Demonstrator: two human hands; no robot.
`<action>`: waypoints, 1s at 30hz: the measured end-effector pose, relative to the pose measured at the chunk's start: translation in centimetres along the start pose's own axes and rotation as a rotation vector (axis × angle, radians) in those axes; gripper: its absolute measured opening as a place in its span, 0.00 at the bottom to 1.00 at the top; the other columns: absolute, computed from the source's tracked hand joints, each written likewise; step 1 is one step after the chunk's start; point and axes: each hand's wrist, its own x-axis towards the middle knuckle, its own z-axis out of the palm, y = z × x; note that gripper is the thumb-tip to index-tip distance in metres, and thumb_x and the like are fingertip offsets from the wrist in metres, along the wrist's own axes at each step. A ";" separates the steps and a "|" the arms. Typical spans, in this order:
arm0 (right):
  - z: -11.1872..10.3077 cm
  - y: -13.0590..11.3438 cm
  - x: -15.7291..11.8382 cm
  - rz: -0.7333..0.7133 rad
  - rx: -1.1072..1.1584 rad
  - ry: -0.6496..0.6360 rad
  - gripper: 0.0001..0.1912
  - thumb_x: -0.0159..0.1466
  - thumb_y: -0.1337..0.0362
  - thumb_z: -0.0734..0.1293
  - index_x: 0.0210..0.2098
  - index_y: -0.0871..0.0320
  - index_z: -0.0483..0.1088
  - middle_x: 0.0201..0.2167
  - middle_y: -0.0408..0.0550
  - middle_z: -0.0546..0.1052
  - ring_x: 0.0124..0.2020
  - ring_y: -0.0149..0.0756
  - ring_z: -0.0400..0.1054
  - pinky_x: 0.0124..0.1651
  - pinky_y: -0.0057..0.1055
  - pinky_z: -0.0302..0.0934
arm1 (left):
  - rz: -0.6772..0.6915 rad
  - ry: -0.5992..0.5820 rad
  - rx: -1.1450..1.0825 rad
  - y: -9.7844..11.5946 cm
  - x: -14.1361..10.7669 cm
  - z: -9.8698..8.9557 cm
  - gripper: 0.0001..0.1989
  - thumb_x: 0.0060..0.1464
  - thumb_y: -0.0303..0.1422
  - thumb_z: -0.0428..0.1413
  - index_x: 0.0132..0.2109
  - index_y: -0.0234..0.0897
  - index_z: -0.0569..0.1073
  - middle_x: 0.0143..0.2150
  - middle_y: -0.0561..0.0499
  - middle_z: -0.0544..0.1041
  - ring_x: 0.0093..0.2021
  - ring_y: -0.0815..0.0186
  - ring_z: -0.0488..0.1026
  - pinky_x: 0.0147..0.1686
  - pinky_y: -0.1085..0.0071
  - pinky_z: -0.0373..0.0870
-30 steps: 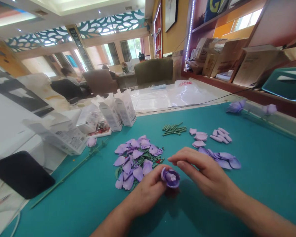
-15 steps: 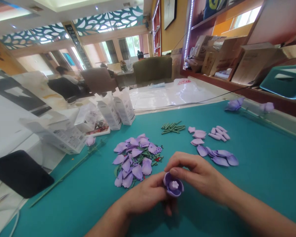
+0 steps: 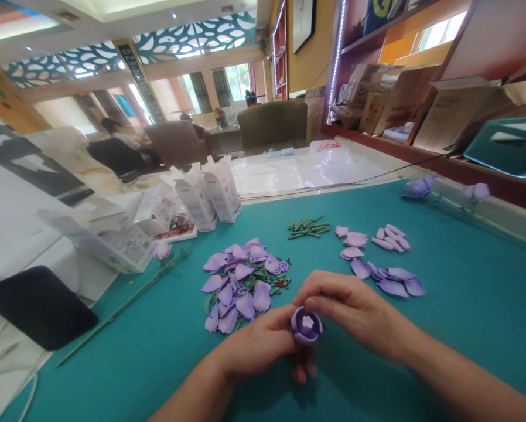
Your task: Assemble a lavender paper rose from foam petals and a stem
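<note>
A small purple toy flower (image 3: pixel 306 336), cup-shaped with a pale blossom-like centre, faces up toward me. My left hand (image 3: pixel 263 343) is closed around its left side and underside. With thumb and fingers together, my right hand (image 3: pixel 348 310) pinches the far rim of the cup; the exact grip behind the petal is partly hidden. Left of the hands lies a heap of loose purple petals (image 3: pixel 245 306) mixed with green pieces. Beyond the right hand are darker purple petals (image 3: pixel 393 287), pale pink petals (image 3: pixel 356 239) and narrow pale pieces (image 3: pixel 393 240).
Short green rods (image 3: pixel 307 228) lie at the mat's far middle. A stemmed flower (image 3: pixel 161 251) rests at left, near a black tablet-like object (image 3: pixel 38 308) and white boxes (image 3: pixel 193 199). Finished-looking purple flowers (image 3: pixel 419 186) lie at far right. People sit in the background.
The flower has tipped slightly and shifted a little left, its cup looking rounder and more closed. Both hands stay on it, nearly in place.
</note>
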 end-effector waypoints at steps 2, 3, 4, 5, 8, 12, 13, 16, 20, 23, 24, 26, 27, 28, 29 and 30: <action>-0.2 0.1 0.1 0.008 -0.041 0.056 0.11 0.66 0.60 0.61 0.36 0.54 0.75 0.33 0.46 0.77 0.36 0.34 0.71 0.39 0.29 0.67 | 0.018 0.031 -0.041 0.0 0.0 -0.1 0.10 0.52 0.33 0.57 0.41 0.35 0.68 0.25 0.51 0.75 0.23 0.70 0.71 0.29 0.72 0.66; -0.3 0.2 0.2 0.021 -0.054 0.084 0.12 0.66 0.59 0.61 0.36 0.54 0.75 0.34 0.46 0.77 0.37 0.34 0.71 0.40 0.30 0.67 | 0.037 0.055 -0.072 0.1 -0.1 -0.2 0.12 0.52 0.34 0.57 0.43 0.35 0.68 0.26 0.50 0.76 0.23 0.69 0.72 0.30 0.72 0.66; -0.4 0.4 0.4 0.040 -0.057 0.109 0.13 0.66 0.58 0.61 0.37 0.55 0.75 0.33 0.46 0.78 0.37 0.35 0.72 0.41 0.30 0.67 | 0.061 0.081 -0.109 0.1 -0.1 -0.2 0.14 0.52 0.34 0.58 0.45 0.34 0.68 0.27 0.50 0.76 0.24 0.69 0.72 0.30 0.72 0.66; -0.6 0.6 0.5 0.062 -0.048 0.132 0.14 0.66 0.56 0.61 0.37 0.55 0.75 0.33 0.46 0.78 0.36 0.35 0.72 0.40 0.31 0.67 | 0.089 0.110 -0.149 0.2 -0.1 -0.4 0.15 0.52 0.34 0.58 0.46 0.34 0.68 0.28 0.49 0.77 0.25 0.69 0.73 0.31 0.72 0.66; -0.9 1.2 1.0 0.113 0.007 0.180 0.16 0.64 0.52 0.62 0.36 0.57 0.75 0.31 0.47 0.78 0.35 0.35 0.72 0.38 0.31 0.68 | 0.145 0.211 -0.272 0.5 -0.1 -0.8 0.17 0.52 0.31 0.57 0.50 0.33 0.68 0.31 0.48 0.78 0.28 0.69 0.74 0.33 0.72 0.66; -1.0 2.3 1.5 0.153 -0.006 0.193 0.18 0.62 0.50 0.63 0.37 0.58 0.75 0.32 0.49 0.78 0.36 0.36 0.72 0.38 0.33 0.68 | 0.142 0.300 -0.368 0.8 0.0 -1.2 0.17 0.52 0.28 0.55 0.51 0.33 0.68 0.34 0.46 0.78 0.31 0.68 0.75 0.36 0.70 0.68; -1.1 2.7 1.6 0.156 -0.019 0.194 0.18 0.62 0.50 0.62 0.37 0.58 0.75 0.32 0.49 0.78 0.36 0.37 0.72 0.39 0.33 0.68 | 0.147 0.305 -0.378 0.8 0.0 -1.3 0.17 0.52 0.27 0.55 0.50 0.33 0.68 0.35 0.46 0.78 0.32 0.67 0.76 0.36 0.70 0.68; -1.3 3.8 1.8 0.155 -0.078 0.194 0.18 0.63 0.51 0.61 0.39 0.57 0.74 0.34 0.49 0.79 0.38 0.38 0.73 0.40 0.35 0.68 | 0.179 0.309 -0.398 0.9 -0.2 -1.5 0.17 0.52 0.26 0.54 0.50 0.32 0.69 0.35 0.45 0.78 0.33 0.66 0.76 0.37 0.69 0.69; -1.7 5.6 2.1 0.157 -0.270 0.199 0.14 0.64 0.57 0.60 0.40 0.57 0.73 0.38 0.48 0.79 0.40 0.39 0.72 0.43 0.38 0.66 | 0.229 0.344 -0.403 1.5 -0.7 -1.5 0.16 0.53 0.24 0.52 0.50 0.31 0.69 0.35 0.44 0.79 0.32 0.66 0.77 0.38 0.68 0.71; -1.7 6.2 2.2 0.136 -0.405 0.143 0.12 0.64 0.62 0.60 0.42 0.58 0.73 0.41 0.50 0.78 0.42 0.39 0.71 0.47 0.39 0.65 | 0.277 0.400 -0.392 2.1 -1.1 -1.4 0.13 0.55 0.25 0.53 0.49 0.31 0.69 0.36 0.44 0.79 0.33 0.66 0.77 0.39 0.68 0.72; -1.5 6.3 2.2 0.125 -0.459 0.110 0.12 0.64 0.64 0.61 0.43 0.58 0.73 0.41 0.51 0.78 0.43 0.39 0.71 0.48 0.38 0.64 | 0.292 0.418 -0.390 2.3 -1.2 -1.3 0.13 0.56 0.25 0.53 0.49 0.32 0.69 0.36 0.44 0.80 0.33 0.66 0.77 0.40 0.68 0.73; -1.2 6.1 2.1 0.098 -0.590 0.035 0.12 0.64 0.66 0.61 0.43 0.59 0.73 0.41 0.52 0.77 0.43 0.40 0.70 0.48 0.38 0.63 | 0.311 0.453 -0.386 2.7 -1.4 -1.1 0.12 0.57 0.26 0.53 0.49 0.33 0.69 0.37 0.44 0.80 0.33 0.67 0.77 0.39 0.69 0.73; -0.9 6.0 2.0 0.081 -0.659 0.010 0.12 0.64 0.67 0.61 0.43 0.60 0.73 0.41 0.53 0.77 0.44 0.41 0.70 0.48 0.38 0.63 | 0.313 0.470 -0.380 2.9 -1.5 -0.9 0.12 0.57 0.25 0.52 0.49 0.33 0.69 0.37 0.45 0.80 0.33 0.67 0.78 0.39 0.69 0.74; -0.7 5.9 1.9 0.063 -0.718 -0.009 0.12 0.64 0.68 0.61 0.44 0.60 0.74 0.41 0.53 0.77 0.44 0.41 0.69 0.48 0.38 0.63 | 0.313 0.485 -0.370 3.1 -1.6 -0.8 0.11 0.58 0.25 0.52 0.49 0.33 0.69 0.37 0.45 0.80 0.33 0.67 0.78 0.38 0.70 0.74; -0.5 5.8 1.8 0.045 -0.770 -0.023 0.12 0.63 0.69 0.61 0.44 0.60 0.74 0.41 0.53 0.76 0.43 0.42 0.69 0.48 0.38 0.62 | 0.310 0.495 -0.357 3.4 -1.7 -0.6 0.11 0.58 0.25 0.52 0.48 0.33 0.70 0.37 0.45 0.80 0.33 0.67 0.78 0.38 0.70 0.74; -0.3 5.7 1.8 0.026 -0.806 -0.036 0.12 0.63 0.69 0.62 0.44 0.60 0.74 0.41 0.54 0.76 0.43 0.42 0.69 0.47 0.38 0.62 | 0.306 0.501 -0.342 3.6 -1.8 -0.5 0.10 0.58 0.25 0.52 0.48 0.33 0.70 0.37 0.45 0.80 0.33 0.67 0.78 0.37 0.71 0.74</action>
